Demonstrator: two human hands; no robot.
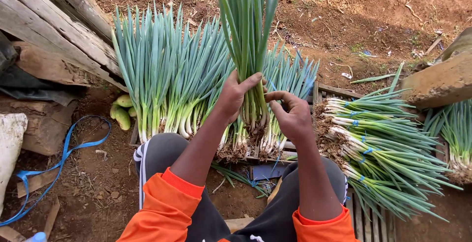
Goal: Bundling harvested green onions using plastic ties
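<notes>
The bunch of green onions (250, 50) stands upright between the person's knees, its long axis running straight up and away from the body, leaves fanning toward the top and the pale stalks and rooty ends down near the lap. The left hand (235, 97) is wrapped around the lower stalks, thumb across the front, and it carries the bunch. The right hand (291, 115) sits just beside the same spot on the other side, fingers curled narrow with the tips close to the stalks; whether it pinches something thin there I cannot tell. So the bunch lies directly between the two hands, gripped low, with the left closer in and bearing it.

Behind the bunch, more green onions lean in a standing row (172, 79) against a low wooden crate (324, 90). To the right, tied bundles (378, 148) lie on their sides, blue ties around the stalks, roots pointing inward. On the left a blue strap (64, 153) curls over the bare dirt ground (98, 193), a few small green fruits (122, 111) rest near weathered planks (54, 30), and orange sleeves (167, 207) frame the dark trousers.
</notes>
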